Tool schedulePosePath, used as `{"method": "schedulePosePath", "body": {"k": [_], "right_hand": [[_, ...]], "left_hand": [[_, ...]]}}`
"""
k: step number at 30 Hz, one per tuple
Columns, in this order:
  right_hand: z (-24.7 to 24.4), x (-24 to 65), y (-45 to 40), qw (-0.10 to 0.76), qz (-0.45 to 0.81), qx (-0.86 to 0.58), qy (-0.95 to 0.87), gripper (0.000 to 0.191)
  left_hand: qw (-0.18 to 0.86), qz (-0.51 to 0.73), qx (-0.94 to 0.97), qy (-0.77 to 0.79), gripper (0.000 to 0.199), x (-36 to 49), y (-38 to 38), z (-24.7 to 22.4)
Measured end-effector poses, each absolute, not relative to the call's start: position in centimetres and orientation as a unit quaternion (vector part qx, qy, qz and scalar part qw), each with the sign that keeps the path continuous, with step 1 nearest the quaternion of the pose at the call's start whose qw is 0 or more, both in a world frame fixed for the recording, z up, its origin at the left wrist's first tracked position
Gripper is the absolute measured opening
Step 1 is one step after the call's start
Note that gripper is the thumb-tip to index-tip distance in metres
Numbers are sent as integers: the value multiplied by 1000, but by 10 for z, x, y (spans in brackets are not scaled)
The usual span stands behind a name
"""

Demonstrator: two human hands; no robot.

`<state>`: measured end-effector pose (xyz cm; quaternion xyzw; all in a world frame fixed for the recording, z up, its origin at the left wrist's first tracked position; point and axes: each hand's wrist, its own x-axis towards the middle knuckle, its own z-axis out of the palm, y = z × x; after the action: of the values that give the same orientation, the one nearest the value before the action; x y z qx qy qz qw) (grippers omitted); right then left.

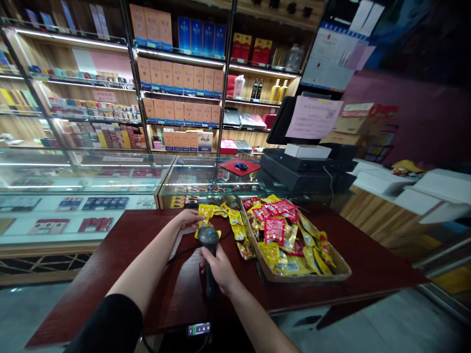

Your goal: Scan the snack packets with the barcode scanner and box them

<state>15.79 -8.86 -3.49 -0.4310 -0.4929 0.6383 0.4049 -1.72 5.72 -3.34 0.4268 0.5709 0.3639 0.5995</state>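
Note:
My right hand [218, 268] is wrapped round the handle of a black barcode scanner [209, 237], whose head points away from me. Just beyond it, my left hand [188, 219] pinches the edge of a yellow snack packet [206, 212] over the dark red table. Part of that packet is hidden behind the scanner. Several more yellow snack packets [235, 223] lie in a loose line between the scanner and a shallow cardboard box [312, 277]. Inside the box is a heap of yellow packets and red packets [274, 230].
Behind the table [147, 255] runs a glass display counter [191, 171], bearing a computer mouse [241, 166] on a red pad. To the right stand a monitor [281, 120] and a black cash drawer [294, 169]. A cable crosses the tabletop. Lit shelves of boxes [184, 76] line the back wall.

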Motion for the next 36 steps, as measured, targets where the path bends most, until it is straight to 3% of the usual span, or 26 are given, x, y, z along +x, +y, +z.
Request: {"method": "schedulePosePath", "body": {"k": [36], "right_hand": [[-33, 158, -90, 411, 648, -425, -480, 42]], "left_hand": [[598, 353, 425, 581, 47, -15, 54, -27]]}}
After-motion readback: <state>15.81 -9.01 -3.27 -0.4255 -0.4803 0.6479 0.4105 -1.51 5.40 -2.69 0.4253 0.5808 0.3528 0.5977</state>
